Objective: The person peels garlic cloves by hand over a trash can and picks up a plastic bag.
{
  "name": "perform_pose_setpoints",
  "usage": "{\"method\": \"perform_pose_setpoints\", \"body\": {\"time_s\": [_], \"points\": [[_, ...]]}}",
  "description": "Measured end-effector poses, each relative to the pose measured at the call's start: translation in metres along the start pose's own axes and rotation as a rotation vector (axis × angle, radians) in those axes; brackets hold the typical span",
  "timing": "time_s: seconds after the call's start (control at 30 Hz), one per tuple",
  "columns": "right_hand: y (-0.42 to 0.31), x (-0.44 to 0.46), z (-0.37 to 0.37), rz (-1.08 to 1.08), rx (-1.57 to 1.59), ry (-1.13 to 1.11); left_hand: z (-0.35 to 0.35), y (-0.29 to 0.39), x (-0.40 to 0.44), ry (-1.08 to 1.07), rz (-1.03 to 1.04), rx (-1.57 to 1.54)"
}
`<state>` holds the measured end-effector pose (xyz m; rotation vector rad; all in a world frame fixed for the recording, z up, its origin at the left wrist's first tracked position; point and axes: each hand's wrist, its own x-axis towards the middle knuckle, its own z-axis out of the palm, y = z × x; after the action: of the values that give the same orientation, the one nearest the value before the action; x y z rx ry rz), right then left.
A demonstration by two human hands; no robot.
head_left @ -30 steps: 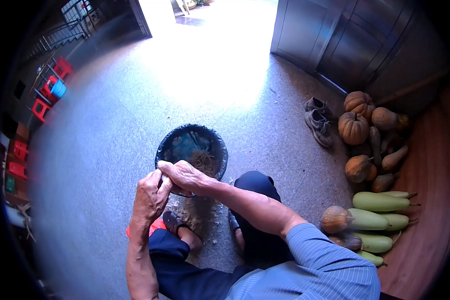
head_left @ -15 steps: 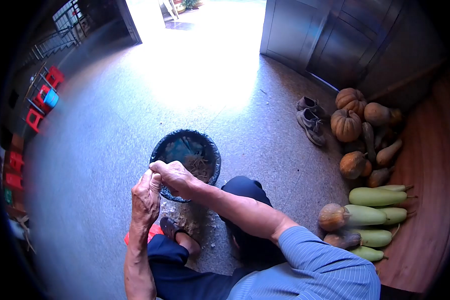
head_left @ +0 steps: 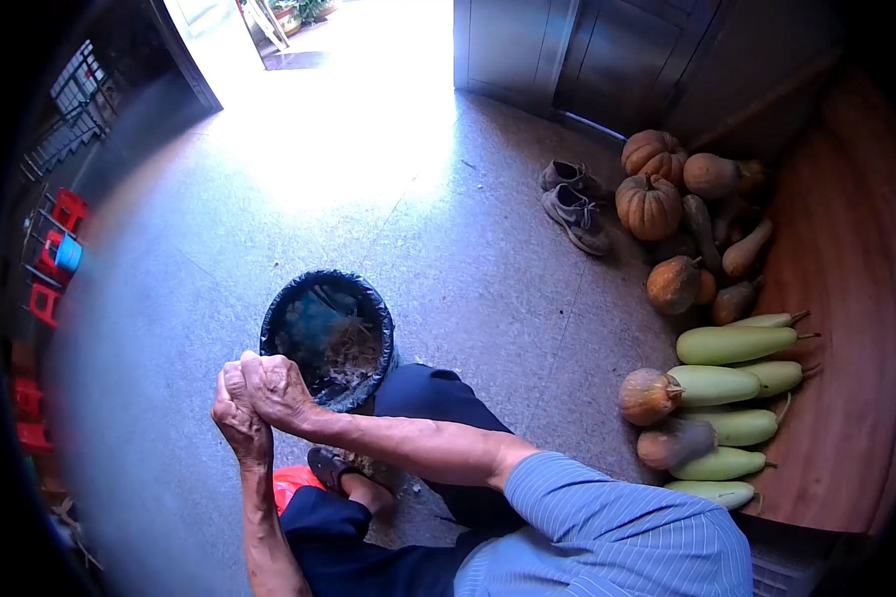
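Both my hands are brought together at the near left rim of a bin lined with a black bag. My left hand is closed, its fingers curled against the other hand. Pressed beside it, my right hand is also closed in a fist. Whatever they may hold is hidden by the fingers. Inside the bin lies a heap of dry, light brown scraps. A red plastic bag rests by my shoe, below the hands.
At right, several pumpkins and pale green gourds lie along a wooden board. A pair of shoes sits beside the pumpkins. Red stools stand far left. Bright light enters through the doorway.
The view has shifted, so the bin and vegetables appear further left. My hands have drawn down and closer together, away from over the bin, and the right hand is now curled tighter against the left.
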<state>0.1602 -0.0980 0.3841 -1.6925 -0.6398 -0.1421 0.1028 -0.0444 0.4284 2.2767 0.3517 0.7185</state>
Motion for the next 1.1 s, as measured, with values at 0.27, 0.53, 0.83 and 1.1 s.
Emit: {"method": "perform_pose_setpoints", "body": {"time_s": [0.27,0.53,0.83,1.1], "points": [[0.009,0.005,-0.022,-0.156,0.333,-0.059,0.003,-0.036,0.007,0.140,0.661,0.321],[-0.025,0.022,-0.051,0.509,0.669,-0.343,-0.001,0.012,0.013,0.040,-0.349,-0.272],[-0.012,0.022,-0.054,0.484,0.828,-0.442,-0.004,-0.002,0.011,-0.068,-0.375,-0.419],[-0.012,0.023,-0.060,0.413,0.784,-0.457,-0.004,0.002,0.010,-0.068,-0.354,-0.339]]}}
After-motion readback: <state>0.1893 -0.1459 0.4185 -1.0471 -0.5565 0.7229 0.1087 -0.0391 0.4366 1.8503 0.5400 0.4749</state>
